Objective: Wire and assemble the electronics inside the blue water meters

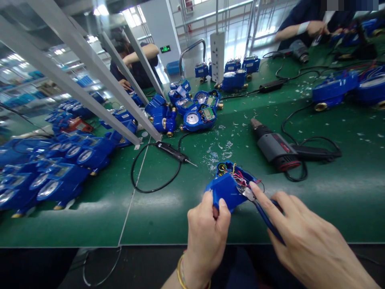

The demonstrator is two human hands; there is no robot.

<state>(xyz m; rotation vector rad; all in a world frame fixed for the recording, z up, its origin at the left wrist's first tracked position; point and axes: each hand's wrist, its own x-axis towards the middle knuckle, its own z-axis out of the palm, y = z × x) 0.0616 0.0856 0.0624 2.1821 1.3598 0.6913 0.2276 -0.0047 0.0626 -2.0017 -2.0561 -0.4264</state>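
Near the front edge of the green bench, my left hand (209,226) grips a blue water meter (227,190) by its near side. The meter's housing is open at the back, and red, white and yellow wires show inside it. My right hand (300,230) is closed around blue-handled cutting pliers (264,216). Their metal jaws reach in among the wires at the housing's right side, and my index finger stretches along toward the jaws. Whether the jaws pinch a wire I cannot make out.
A heat gun (275,146) lies at the right, a corded electric screwdriver (173,152) at the left. Several blue meters (198,118) stand beyond, more (66,168) at the far left. Grey metal posts (120,88) rise there. Two people work across the bench (168,224).
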